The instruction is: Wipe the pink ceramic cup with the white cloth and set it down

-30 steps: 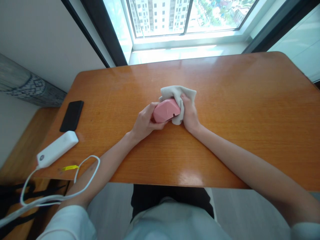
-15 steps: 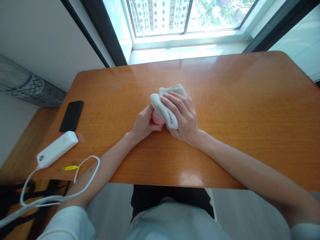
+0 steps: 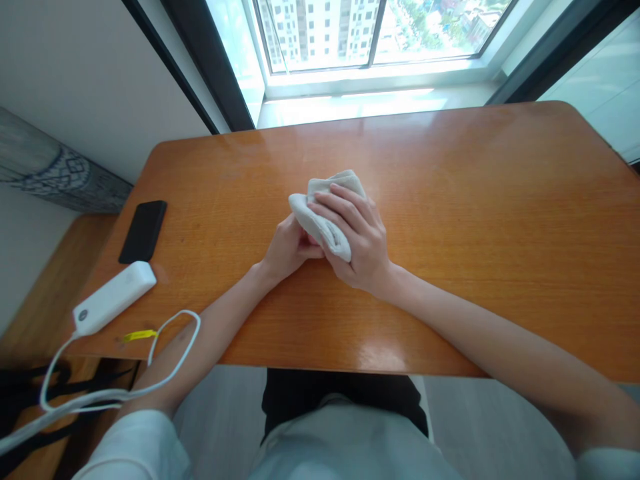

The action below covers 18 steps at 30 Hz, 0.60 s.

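Observation:
Near the middle of the wooden table (image 3: pixel 450 267), my right hand (image 3: pixel 365 243) grips a folded white cloth (image 3: pixel 323 223), its fingers spread over the top of it. My left hand (image 3: pixel 290 247) is closed around a small pink object (image 3: pixel 313 241) just left of the cloth. The cloth lies over most of that object, so only a sliver of pink shows and its kind cannot be made out. Both hands meet around the cloth and the pink thing.
A black phone (image 3: pixel 143 231) lies at the table's left edge. Beside it is a white power bank-like box (image 3: pixel 115 298) with a white cable (image 3: pixel 80 403) that loops over my left forearm. A yellow tag (image 3: pixel 141 335) hangs on the cable. A window (image 3: pixel 370 40) is beyond the table.
My right hand and the cloth have shifted left and slightly toward me, covering more of the pink object. My left hand has stayed nearly in place.

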### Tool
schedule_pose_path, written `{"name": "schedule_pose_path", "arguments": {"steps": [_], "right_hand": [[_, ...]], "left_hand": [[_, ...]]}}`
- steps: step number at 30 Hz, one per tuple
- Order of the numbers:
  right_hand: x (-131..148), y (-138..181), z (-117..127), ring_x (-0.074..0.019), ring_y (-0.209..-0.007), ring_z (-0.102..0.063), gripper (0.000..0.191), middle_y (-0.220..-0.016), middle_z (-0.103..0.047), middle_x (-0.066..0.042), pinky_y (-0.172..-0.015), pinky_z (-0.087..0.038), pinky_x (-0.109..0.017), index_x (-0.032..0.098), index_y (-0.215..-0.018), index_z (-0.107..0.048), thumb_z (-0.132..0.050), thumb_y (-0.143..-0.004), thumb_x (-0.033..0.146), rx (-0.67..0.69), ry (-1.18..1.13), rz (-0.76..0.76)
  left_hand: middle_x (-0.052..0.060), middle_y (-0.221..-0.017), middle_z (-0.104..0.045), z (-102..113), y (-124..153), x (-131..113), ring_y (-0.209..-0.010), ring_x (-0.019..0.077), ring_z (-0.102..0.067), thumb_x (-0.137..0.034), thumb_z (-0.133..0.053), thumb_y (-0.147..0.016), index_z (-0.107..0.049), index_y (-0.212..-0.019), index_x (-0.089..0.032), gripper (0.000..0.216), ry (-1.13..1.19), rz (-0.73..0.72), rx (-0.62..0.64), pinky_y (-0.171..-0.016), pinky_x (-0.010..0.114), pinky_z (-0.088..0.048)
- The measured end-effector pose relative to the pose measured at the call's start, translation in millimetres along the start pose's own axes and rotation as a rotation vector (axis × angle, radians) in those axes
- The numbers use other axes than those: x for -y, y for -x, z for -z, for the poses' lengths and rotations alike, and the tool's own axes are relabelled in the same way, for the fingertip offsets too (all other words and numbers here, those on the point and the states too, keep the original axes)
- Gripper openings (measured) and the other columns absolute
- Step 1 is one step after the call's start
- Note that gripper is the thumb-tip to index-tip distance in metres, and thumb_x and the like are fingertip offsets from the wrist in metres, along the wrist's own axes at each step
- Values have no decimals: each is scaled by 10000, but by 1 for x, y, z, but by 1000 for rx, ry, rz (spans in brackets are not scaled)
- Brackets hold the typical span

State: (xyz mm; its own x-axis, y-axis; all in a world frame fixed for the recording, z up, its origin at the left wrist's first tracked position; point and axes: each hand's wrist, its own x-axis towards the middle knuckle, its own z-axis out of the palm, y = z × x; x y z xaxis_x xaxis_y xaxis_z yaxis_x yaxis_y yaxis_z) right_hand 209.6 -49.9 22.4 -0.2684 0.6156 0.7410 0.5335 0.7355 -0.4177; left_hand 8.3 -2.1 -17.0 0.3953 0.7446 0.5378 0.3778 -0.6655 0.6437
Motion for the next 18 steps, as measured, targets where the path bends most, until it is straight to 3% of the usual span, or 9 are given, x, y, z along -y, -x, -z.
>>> {"name": "schedule_pose_path", "arguments": {"steps": [3,6,12,18], "right_hand": [[-9,-5,-2,-348,-1457,-671,429,-1492,-747,-95,-1270,-515,-618,316,-1494,-699,-495,-1146,463,-126,-112,-108],[-19,-4,-6,-315,-1271,-744,415,-1312,-797,-93,-1160,-592,-567,277,-1323,-757,-480,-1154,536,-227,-234,-280],[-35,0,-14,-252,-929,-756,575,-910,-776,-33,-908,-672,-436,251,-1029,-773,-517,-1076,764,-239,-576,-779],[-41,-2,-15,-264,-999,-792,590,-960,-807,-40,-964,-673,-436,254,-1074,-799,-529,-1062,779,-211,-673,-812]], "left_hand": [[-5,-932,-729,3,-5,-9,-758,153,-646,-435,-847,-878,-661,-1156,-220,398,35,12,-8,-664,294,-546],[36,-1078,-783,3,-6,-17,-879,185,-706,-384,-878,-858,-655,-1276,-234,497,48,26,-12,-790,315,-571],[44,-1068,-768,4,-6,-16,-848,178,-667,-366,-856,-853,-643,-1272,-232,489,21,33,-11,-778,305,-531],[16,-1002,-734,4,-5,-17,-795,157,-614,-333,-844,-826,-626,-1235,-231,475,7,28,-13,-740,289,-500]]}}
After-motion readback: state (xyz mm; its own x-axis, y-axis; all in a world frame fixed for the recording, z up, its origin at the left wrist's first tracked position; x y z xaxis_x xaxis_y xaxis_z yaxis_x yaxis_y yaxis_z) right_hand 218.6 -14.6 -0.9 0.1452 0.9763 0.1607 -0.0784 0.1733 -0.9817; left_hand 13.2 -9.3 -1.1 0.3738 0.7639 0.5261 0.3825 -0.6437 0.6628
